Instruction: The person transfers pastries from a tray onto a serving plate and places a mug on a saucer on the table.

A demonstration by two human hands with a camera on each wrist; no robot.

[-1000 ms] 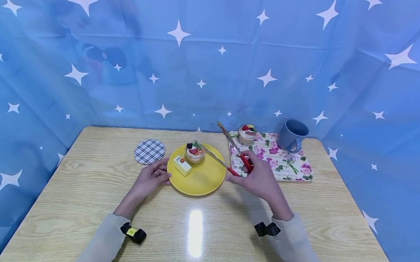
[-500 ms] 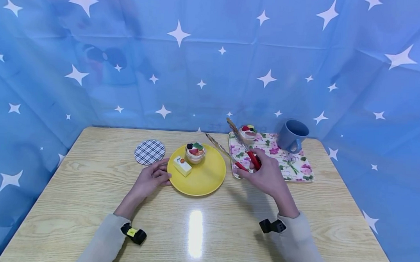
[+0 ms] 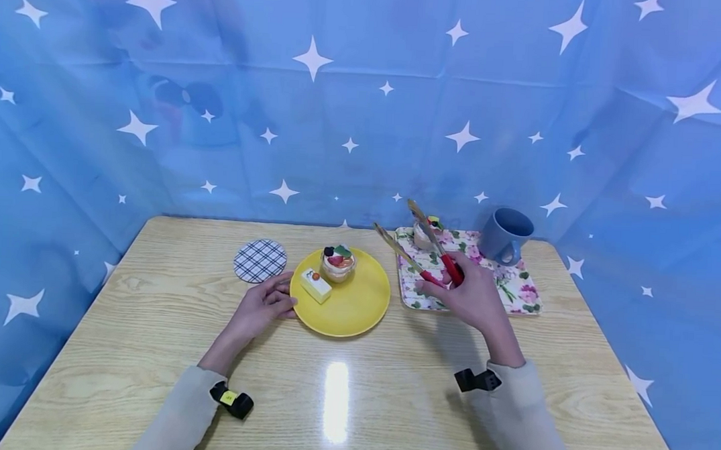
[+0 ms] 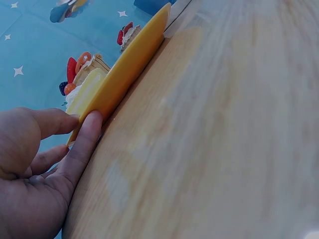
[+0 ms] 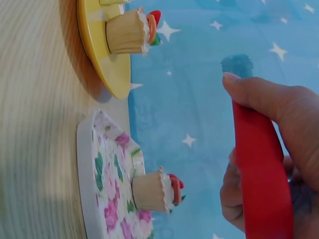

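My left hand [image 3: 264,307] pinches the left rim of a yellow plate [image 3: 357,312] between thumb and fingers. On the plate sit a fruit-topped cupcake [image 3: 338,264] and a small yellow-and-white cake slice [image 3: 316,286]. My right hand [image 3: 475,290] grips red-handled tongs [image 3: 453,269] above the floral tray [image 3: 405,298]; the tongs' arms are spread, with nothing between them. Behind one arm of the tongs stands a second cupcake [image 5: 152,191], at the tray's far left corner and partly hidden in the head view.
A blue mug [image 3: 506,237] stands on the tray's far right corner. A round checked coaster [image 3: 259,261] lies left of the plate. A blue star-patterned curtain [image 3: 316,129] hangs behind the wooden table [image 3: 268,395].
My right hand has moved right with the tongs, from over the plate's cupcake to over the tray near the second cupcake. The left hand stays on the plate's rim.
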